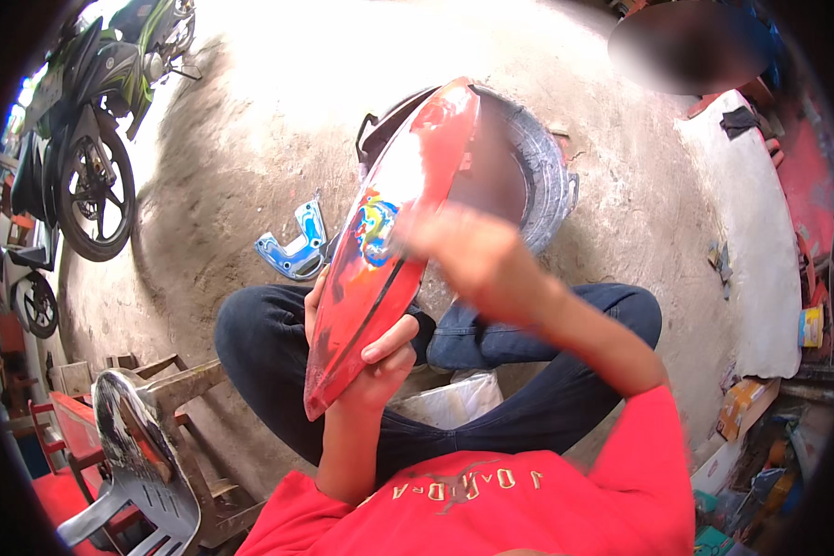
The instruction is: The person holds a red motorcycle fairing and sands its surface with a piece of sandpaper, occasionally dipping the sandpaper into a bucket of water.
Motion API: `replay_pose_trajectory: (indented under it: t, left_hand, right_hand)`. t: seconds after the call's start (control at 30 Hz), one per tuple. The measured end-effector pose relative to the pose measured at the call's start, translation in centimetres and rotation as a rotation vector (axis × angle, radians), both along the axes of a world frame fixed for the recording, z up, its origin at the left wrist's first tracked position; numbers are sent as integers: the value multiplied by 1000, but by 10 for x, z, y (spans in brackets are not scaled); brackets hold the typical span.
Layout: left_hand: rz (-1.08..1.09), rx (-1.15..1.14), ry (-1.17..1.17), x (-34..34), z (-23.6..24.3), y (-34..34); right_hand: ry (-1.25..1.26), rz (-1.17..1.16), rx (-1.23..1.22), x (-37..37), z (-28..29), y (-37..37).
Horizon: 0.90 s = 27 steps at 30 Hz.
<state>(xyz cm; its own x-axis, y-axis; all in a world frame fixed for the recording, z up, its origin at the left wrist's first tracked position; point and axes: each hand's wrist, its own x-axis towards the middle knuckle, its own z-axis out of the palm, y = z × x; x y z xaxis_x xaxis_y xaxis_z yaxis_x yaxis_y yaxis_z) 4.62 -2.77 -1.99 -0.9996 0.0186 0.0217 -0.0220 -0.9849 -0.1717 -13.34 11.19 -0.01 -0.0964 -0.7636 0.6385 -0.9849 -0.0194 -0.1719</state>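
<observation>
A long red motorcycle body panel, glossy at its far end, slants up across my lap. On its middle is a sanded-looking patch with rings of blue, yellow, green and white. My left hand grips the panel's near part from beneath, thumb at its right edge. Over the patch, my right hand is blurred by motion, its fingers bent together against the surface. Something small and dark shows at those fingertips, too smeared to name. Behind the panel stands a round grey tub with brownish water, partly hidden.
A blue and white plastic part lies on the concrete floor left of the panel. Motorcycles stand at the far left. A wooden frame and a grey slotted plastic piece are near left. A pale slab and clutter line the right.
</observation>
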Motion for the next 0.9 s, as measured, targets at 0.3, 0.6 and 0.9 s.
replay_pose_trajectory:
  t: [0.3, 0.6, 0.9]
  left_hand:
    - [13, 14, -30, 1, 1, 1]
    - [19, -3, -57, 0, 1, 2]
    - [-8, 40, 33, 0, 0, -1]
  right_hand:
    - [107, -15, 3, 11, 3, 0]
    - [12, 33, -14, 12, 2, -1]
    - [94, -7, -15, 12, 0, -4]
